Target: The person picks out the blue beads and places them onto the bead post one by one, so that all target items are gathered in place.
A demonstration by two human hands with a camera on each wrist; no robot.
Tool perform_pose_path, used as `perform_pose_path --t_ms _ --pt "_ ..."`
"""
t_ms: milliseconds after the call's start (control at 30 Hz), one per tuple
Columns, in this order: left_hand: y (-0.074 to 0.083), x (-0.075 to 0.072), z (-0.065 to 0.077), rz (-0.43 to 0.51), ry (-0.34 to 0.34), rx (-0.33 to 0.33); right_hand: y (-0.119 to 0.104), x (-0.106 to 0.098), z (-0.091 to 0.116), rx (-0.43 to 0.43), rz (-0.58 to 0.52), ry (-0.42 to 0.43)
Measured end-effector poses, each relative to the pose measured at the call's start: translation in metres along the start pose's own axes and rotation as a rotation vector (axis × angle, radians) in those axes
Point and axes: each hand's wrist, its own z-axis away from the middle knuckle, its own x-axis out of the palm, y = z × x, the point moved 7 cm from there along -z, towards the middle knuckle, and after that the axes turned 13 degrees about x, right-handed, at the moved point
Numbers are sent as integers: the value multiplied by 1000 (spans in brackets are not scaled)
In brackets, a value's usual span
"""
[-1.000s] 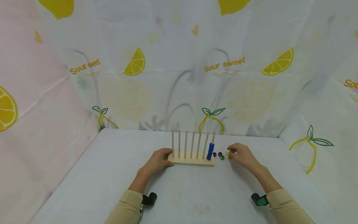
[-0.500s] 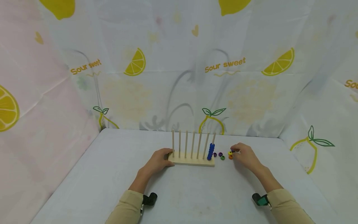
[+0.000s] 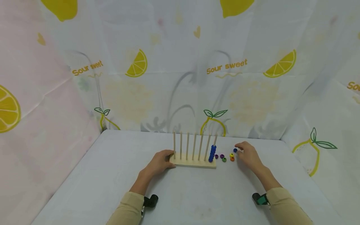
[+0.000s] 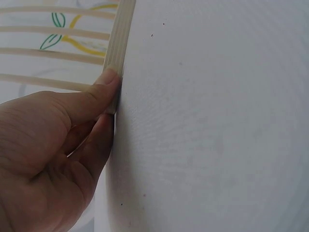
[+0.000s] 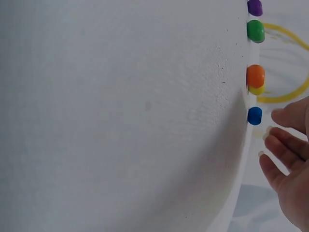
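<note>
A light wooden bead rack (image 3: 194,163) with several upright rods stands on the table. Blue beads (image 3: 212,153) are stacked on its rightmost rod. My left hand (image 3: 158,162) grips the left end of the base; in the left wrist view the thumb lies along the base edge (image 4: 118,43). To the right, my right hand (image 3: 248,154) is beside a loose blue bead (image 3: 235,150), fingers slightly bent and holding nothing. In the right wrist view a small gap separates the thumb from that blue bead (image 5: 255,116).
Between rack and right hand lie loose beads: two purple (image 3: 222,156), one green (image 3: 224,159), one yellow (image 3: 231,155) and one orange (image 3: 232,159). A white table (image 3: 197,193) spreads in front. Lemon-printed cloth (image 3: 180,93) hangs behind and at both sides.
The right hand has drawn back to the right from the yellow and orange beads, and the blue bead now shows apart from the fingers. The left hand keeps its grip on the rack.
</note>
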Motion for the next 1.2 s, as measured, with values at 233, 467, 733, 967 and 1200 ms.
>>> perform_pose_path --t_ms 233,467,733,967,1200 --pt "1 0 1 4 0 -2 4 10 -7 62 53 -107" --pt "2 0 3 -4 -3 0 6 16 -9 57 92 -147" --pt "2 1 3 -6 0 10 8 15 -8 60 101 -148" --pt "2 1 3 6 9 5 8 16 -6 79 106 -171" --pt "5 0 4 5 19 10 9 15 -6 71 101 -184"
